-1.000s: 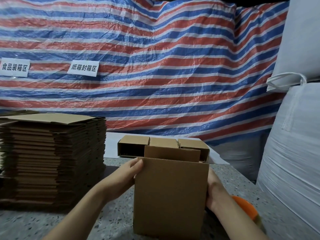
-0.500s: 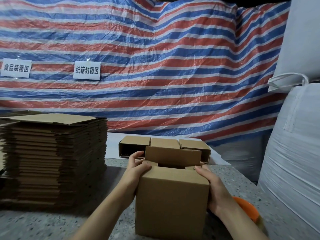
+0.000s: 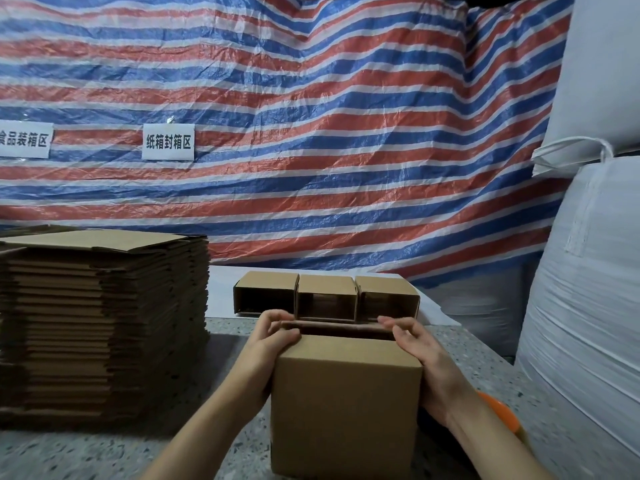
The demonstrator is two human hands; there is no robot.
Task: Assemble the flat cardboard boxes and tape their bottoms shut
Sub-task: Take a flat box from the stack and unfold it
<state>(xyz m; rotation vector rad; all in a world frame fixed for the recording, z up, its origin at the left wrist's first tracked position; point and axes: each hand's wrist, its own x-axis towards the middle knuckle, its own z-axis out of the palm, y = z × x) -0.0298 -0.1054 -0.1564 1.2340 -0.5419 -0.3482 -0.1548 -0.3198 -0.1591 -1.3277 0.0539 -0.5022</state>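
A brown cardboard box stands upright on the speckled table in front of me. Its near top flap is folded flat and the far flap is bent down almost level. My left hand grips the box's upper left corner, with fingers curled over the far flap's left end. On the right side of the box my right hand lies with fingers curled over the flap's right end. A tall stack of flat cardboard boxes stands at the left.
Three assembled boxes lie on their sides in a row behind the box, openings toward me. An orange object shows behind my right wrist. Large white sacks fill the right side. A striped tarp hangs behind.
The near flap went down first, then the far flap, which stood upright, has been pushed down almost level. Both hands rose from the box's sides to its top edge.
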